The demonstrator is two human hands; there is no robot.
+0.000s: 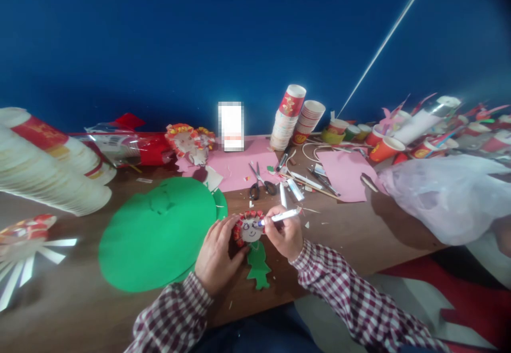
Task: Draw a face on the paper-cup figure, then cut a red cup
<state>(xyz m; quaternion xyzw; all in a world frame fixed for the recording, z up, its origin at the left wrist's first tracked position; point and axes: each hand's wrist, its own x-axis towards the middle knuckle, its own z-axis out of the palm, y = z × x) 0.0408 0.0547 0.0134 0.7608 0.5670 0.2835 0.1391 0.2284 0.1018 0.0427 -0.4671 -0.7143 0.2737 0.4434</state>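
A paper doll lies on the table in front of me, with a drawn face, a red and orange fringe round its head and a green paper body. My left hand grips the left edge of the head between fingers and thumb. In my right hand is a white marker, pinched, its dark tip at the face's right eye. Two eyes and a smiling mouth show on the face. Scissors with black handles lie just beyond the doll.
Large green paper sheets lie to the left, beside leaning stacks of paper cups. Pink paper and upright cup stacks are at the back. Pens and scraps litter the middle. A plastic bag sits at the right.
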